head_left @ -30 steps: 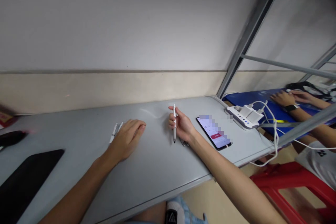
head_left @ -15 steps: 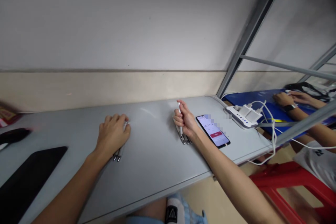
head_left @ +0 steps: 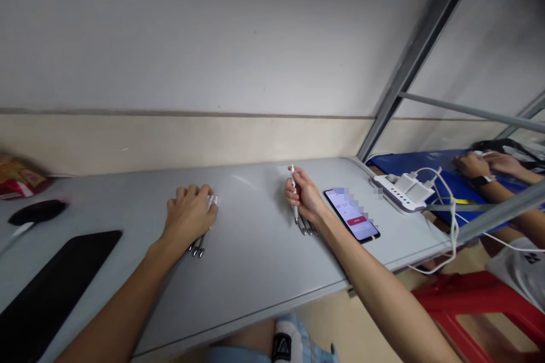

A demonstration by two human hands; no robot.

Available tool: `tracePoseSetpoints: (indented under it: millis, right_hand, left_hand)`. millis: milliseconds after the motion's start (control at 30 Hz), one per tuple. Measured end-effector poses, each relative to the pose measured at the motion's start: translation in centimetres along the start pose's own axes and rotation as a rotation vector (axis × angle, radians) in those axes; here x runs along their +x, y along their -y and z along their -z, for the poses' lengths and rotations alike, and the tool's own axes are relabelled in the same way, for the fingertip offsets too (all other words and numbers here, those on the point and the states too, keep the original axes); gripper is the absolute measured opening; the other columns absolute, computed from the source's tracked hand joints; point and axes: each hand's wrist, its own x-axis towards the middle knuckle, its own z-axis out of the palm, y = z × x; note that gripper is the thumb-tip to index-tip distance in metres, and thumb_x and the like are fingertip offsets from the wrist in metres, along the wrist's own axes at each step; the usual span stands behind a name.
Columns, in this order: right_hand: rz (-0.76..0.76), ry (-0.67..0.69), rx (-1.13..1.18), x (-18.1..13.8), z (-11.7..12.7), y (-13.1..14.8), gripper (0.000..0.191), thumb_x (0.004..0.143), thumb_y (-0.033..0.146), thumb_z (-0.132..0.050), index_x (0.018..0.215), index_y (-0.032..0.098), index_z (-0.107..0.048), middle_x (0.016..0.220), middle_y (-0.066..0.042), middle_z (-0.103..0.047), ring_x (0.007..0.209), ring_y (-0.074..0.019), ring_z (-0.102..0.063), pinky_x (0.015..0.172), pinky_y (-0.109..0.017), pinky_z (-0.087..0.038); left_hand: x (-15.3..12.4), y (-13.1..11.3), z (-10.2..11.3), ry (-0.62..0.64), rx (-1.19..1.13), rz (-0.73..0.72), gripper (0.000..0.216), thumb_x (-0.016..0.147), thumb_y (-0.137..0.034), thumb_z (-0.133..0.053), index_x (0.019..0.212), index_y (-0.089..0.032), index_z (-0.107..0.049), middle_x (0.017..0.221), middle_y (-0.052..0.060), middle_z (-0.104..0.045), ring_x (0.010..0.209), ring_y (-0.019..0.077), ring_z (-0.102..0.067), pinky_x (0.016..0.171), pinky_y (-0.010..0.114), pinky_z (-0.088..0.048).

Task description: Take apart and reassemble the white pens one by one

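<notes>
My left hand (head_left: 190,212) rests palm down on the grey desk, its fingers curled over a small bunch of pens (head_left: 196,249). Their silver tips stick out below the palm, and their clear ends show by the thumb and index finger. My right hand (head_left: 305,195) is closed around a white click pen (head_left: 293,187), held nearly upright with its silver tip down and the thumb near its top. Under this hand lie several more pens (head_left: 310,229), partly hidden by it.
Right of my right hand lies a phone (head_left: 351,214) showing a running timer. Beyond it are a white power strip (head_left: 400,193) with cables, a metal post (head_left: 394,82) and a co-worker's hands (head_left: 472,165). A black mat (head_left: 63,286) and a red package (head_left: 19,178) are at left.
The view has shifted slightly, so everything sits a little further right. More pen tips show below my left hand. My right hand keeps its hold on the upright pen.
</notes>
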Motion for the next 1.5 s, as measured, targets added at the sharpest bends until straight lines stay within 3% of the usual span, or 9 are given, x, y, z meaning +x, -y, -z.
tracePoseSetpoints:
  millis: [167, 333, 500, 867, 1167, 1267, 1400, 1467, 1500]
  right_hand:
    - [0.063, -0.063, -0.333, 0.4, 0.5, -0.3, 0.026, 0.082, 0.04, -0.061, 0.099, 0.021, -0.057, 0.077, 0.0, -0.059, 0.067, -0.0124, -0.055, 0.063, -0.026, -0.043]
    - [0.267, -0.222, -1.074, 0.9, 1.7, -0.7, 0.023, 0.081, 0.038, -0.062, 0.094, 0.02, -0.069, 0.104, -0.006, -0.062, 0.101, -0.0215, -0.053, 0.088, -0.036, -0.038]
    - [0.186, -0.268, -1.512, 1.2, 2.4, -1.2, 0.021, 0.081, 0.039, -0.064, 0.094, 0.025, -0.073, 0.115, -0.008, -0.058, 0.113, -0.0285, -0.044, 0.091, -0.045, -0.028]
    - [0.144, -0.285, -1.514, 0.8, 2.5, -0.3, 0.023, 0.077, 0.039, -0.07, 0.096, 0.027, -0.073, 0.116, -0.007, -0.057, 0.113, -0.0279, -0.044, 0.091, -0.044, -0.027]
    - [0.305, -0.452, -1.339, 0.6, 2.4, 0.5, 0.015, 0.083, 0.034, -0.062, 0.091, 0.026, -0.071, 0.109, -0.007, -0.059, 0.111, -0.0288, -0.046, 0.092, -0.045, -0.031]
    - [0.396, -0.319, -1.337, 0.1, 1.7, 0.3, 0.014, 0.085, 0.033, -0.061, 0.093, 0.025, -0.07, 0.107, -0.007, -0.061, 0.108, -0.0266, -0.049, 0.093, -0.044, -0.033]
    - [0.463, 0.116, -1.358, -0.8, 0.0, -0.2, 0.031, 0.081, 0.036, -0.07, 0.111, 0.028, -0.067, 0.114, -0.006, -0.062, 0.11, -0.0244, -0.05, 0.096, -0.041, -0.034]
    - [0.486, 0.28, -1.345, -1.1, -0.9, -0.5, 0.04, 0.079, 0.039, -0.072, 0.116, 0.027, -0.064, 0.115, -0.006, -0.064, 0.109, -0.0229, -0.052, 0.096, -0.038, -0.035]
    - [0.481, 0.328, -1.328, -1.2, -1.1, -0.6, 0.035, 0.083, 0.038, -0.069, 0.115, 0.025, -0.064, 0.111, -0.006, -0.066, 0.106, -0.0211, -0.054, 0.094, -0.036, -0.037]
  left_hand:
    - [0.0, -0.5, -0.1, 0.06, 0.023, 0.006, 0.032, 0.085, -0.039, -0.043, 0.103, -0.019, -0.059, 0.105, 0.016, -0.058, 0.102, 0.0348, -0.046, 0.076, 0.045, -0.04]
    - [-0.5, -1.6, 0.3, 0.083, 0.075, -0.015, 0.032, 0.087, -0.038, -0.041, 0.106, -0.018, -0.058, 0.107, 0.014, -0.057, 0.104, 0.0329, -0.046, 0.078, 0.044, -0.038]
    - [-0.9, -1.9, 0.7, 0.091, 0.05, -0.047, 0.03, 0.088, -0.037, -0.04, 0.103, -0.017, -0.057, 0.103, 0.013, -0.058, 0.103, 0.0318, -0.047, 0.078, 0.042, -0.037]
    - [-0.9, -1.7, 0.6, 0.07, 0.031, -0.078, 0.026, 0.088, -0.037, -0.04, 0.096, -0.017, -0.056, 0.099, 0.012, -0.063, 0.1, 0.0323, -0.049, 0.075, 0.041, -0.035]
    - [-0.8, -2.3, 0.6, 0.122, -0.036, -0.169, 0.018, 0.086, -0.029, -0.042, 0.091, -0.02, -0.058, 0.077, 0.007, -0.064, 0.084, 0.0275, -0.057, 0.073, 0.038, -0.034]
    - [-0.9, -2.9, 0.3, 0.101, -0.189, -0.22, 0.017, 0.086, -0.032, -0.046, 0.089, -0.021, -0.059, 0.074, 0.003, -0.063, 0.081, 0.0244, -0.057, 0.076, 0.038, -0.037]
    - [-1.2, -4.2, 0.3, 0.071, -0.531, -0.264, 0.022, 0.088, -0.038, -0.048, 0.092, -0.021, -0.061, 0.085, 0.003, -0.065, 0.084, 0.0195, -0.06, 0.079, 0.034, -0.043]
    - [-1.4, -4.9, 0.5, 0.111, -0.687, -0.263, 0.024, 0.09, -0.04, -0.047, 0.096, -0.022, -0.062, 0.091, 0.002, -0.067, 0.085, 0.0174, -0.061, 0.078, 0.03, -0.045]
    - [-1.6, -5.1, 0.6, 0.139, -0.737, -0.262, 0.025, 0.091, -0.04, -0.046, 0.097, -0.022, -0.062, 0.092, 0.002, -0.067, 0.084, 0.0166, -0.062, 0.077, 0.029, -0.046]
